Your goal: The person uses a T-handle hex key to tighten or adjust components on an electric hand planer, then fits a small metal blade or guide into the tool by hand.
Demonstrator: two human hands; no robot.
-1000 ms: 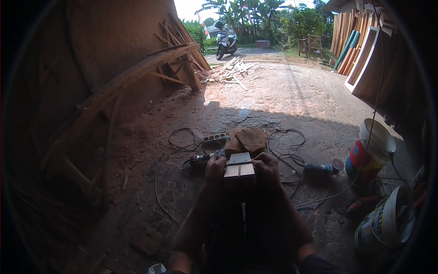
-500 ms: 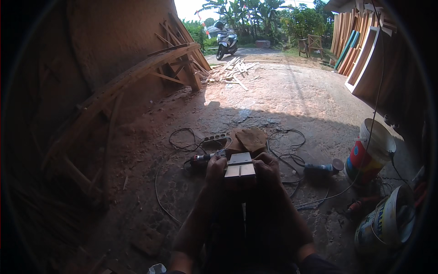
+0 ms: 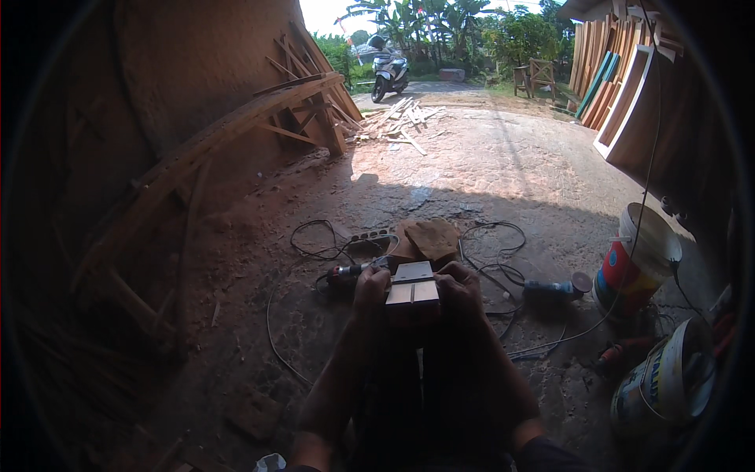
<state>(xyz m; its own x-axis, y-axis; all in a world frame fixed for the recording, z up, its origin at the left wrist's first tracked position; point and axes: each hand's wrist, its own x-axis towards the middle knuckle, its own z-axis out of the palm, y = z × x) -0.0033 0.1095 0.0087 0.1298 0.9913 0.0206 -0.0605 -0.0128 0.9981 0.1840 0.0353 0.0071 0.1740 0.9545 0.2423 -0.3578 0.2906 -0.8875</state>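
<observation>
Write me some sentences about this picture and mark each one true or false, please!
1. The left hand and right hand hold the same tool. True.
2. The motorbike is lying on its side. False: the motorbike stands upright.
3. A pile of wood sticks lies on the ground. True.
4. The buckets are on the left. False: the buckets are on the right.
5. A green board leans on the right. True.
6. The tool's flat top is bright blue. False: the tool's top is pale.
</observation>
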